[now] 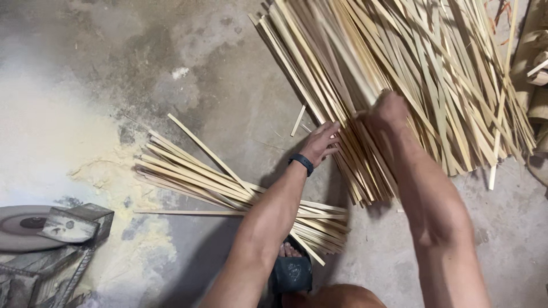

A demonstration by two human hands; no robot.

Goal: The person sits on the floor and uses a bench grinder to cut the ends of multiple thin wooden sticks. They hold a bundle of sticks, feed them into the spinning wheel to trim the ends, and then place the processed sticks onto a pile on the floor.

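**Both hands in the big pile of strips**

Right now you're bent over the large pile of bamboo strips (399,74), and everything else sits around it. Your left hand (321,142) rests on the near-left edge of that pile, fingers held close together and curled lightly onto the ends of the strips; there's a dark wristband (301,163) just behind it. Your right hand (387,114) is a little further into the pile, just beside the left, closed around a few strips with the knuckles up. It's blurred, so I cannot tell how many strips it grips or exactly how the fingertips lie.

The pile itself fans out from your hands toward the far right, pale yellow, long and thin, lying on the grey concrete floor (217,85). To the near left of the pile, well apart from your hands, lies a smaller bundle of strips (228,191), roughly crosswise to the big one, with your left forearm passing over it. One short loose strip (298,120) sits on the floor just left of the pile. Further left of the bundle there's a spread of pale sawdust (114,171), and beyond that, at the frame's near-left corner, a metal cutting machine (51,239). Your foot in a dark sandal (291,268) shows below the bundle.
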